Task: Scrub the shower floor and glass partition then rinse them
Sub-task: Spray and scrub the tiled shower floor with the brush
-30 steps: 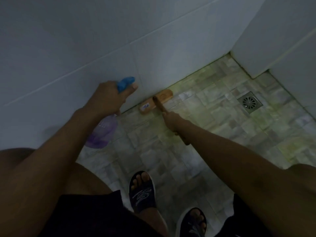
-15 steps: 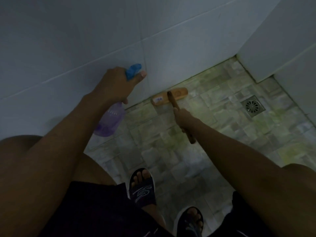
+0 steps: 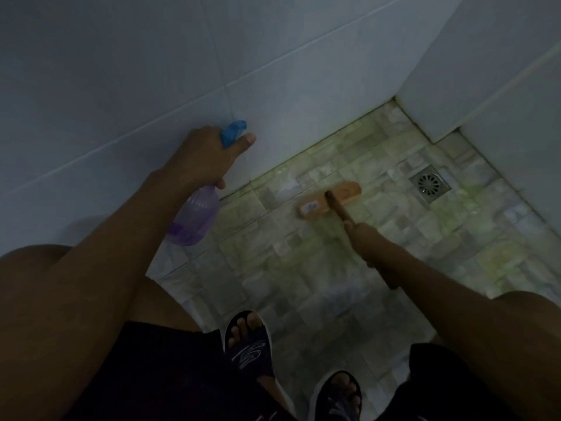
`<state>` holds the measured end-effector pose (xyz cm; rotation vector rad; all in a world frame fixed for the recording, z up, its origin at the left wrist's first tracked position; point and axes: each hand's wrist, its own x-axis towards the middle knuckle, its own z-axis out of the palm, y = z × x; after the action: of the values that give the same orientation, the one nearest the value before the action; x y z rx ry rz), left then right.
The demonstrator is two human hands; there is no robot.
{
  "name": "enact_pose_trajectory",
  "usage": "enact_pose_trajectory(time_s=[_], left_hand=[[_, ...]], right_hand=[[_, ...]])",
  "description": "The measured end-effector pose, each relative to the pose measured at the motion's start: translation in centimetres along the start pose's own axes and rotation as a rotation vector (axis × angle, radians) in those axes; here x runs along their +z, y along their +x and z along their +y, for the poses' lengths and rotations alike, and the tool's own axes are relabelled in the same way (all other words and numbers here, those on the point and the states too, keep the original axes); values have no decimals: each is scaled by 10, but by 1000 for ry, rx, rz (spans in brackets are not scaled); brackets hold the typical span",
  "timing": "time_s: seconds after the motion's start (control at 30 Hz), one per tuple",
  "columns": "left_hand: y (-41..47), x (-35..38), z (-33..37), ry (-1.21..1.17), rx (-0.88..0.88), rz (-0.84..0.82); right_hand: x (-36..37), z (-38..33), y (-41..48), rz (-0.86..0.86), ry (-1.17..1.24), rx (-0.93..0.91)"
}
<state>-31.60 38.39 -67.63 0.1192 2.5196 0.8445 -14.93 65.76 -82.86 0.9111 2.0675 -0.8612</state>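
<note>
head | left hand (image 3: 206,156) grips spray bottle (image 3: 194,221) | right hand (image 3: 368,249) grips brush handle (image 3: 337,205)

Dark slide sandals (image 3: 249,349), black shorts (image 3: 145,378), square drain (image 3: 429,183), seemingly white wall tiles (image 3: 151,71).

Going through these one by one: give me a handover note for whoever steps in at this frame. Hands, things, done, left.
Left hand: grips the translucent purple spray bottle with blue trigger, raised near the white tiled wall.
Right hand: grips the wooden-handled orange scrub brush, head down on the mottled grey-green tiled floor, short of the square metal drain.
Done: cannot tell how much is scrubbed.
Left: glass partition, not in view; rinsing.
</note>
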Motion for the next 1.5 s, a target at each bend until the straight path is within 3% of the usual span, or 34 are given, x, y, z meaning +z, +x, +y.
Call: enact_pose_trajectory(time_s=[0.17, 0.33, 0.43, 0.57, 0.7, 0.83, 0.93, 1.03, 1.17, 1.3, 1.4, 1.5], left_hand=[[6, 0, -2, 8, -16, 9], [8, 4, 4, 2, -16, 8], [10, 5, 10, -10, -8, -4], [14, 9, 10, -5, 15, -25], [14, 12, 9, 4, 30, -60], [14, 15, 6, 40, 29, -103], [17, 16, 3, 38, 47, -119], [22, 18, 10, 65, 86, -137], [32, 30, 32, 96, 160, -167], [39, 52, 54, 118, 228, -209], [43, 80, 73, 167, 295, -263], [49, 106, 91, 199, 328, -356]], right_hand=[[-1, -47, 40, 96, 118, -42], [54, -96, 40, -19, 16, -203], [64, -84, 22, -88, -69, -284], [32, -26, 17, -88, -140, -214], [-39, -18, 51, 98, 103, 1], [-88, -46, 98, 132, 259, 34], [-68, -76, 105, 152, 358, 31], [-23, -84, 71, 126, 269, -52], [31, -38, 13, -24, 39, -174], [59, 36, -31, -57, -74, -94], [38, 88, -54, -24, 28, 58], [0, 124, -48, 139, 255, 279]])
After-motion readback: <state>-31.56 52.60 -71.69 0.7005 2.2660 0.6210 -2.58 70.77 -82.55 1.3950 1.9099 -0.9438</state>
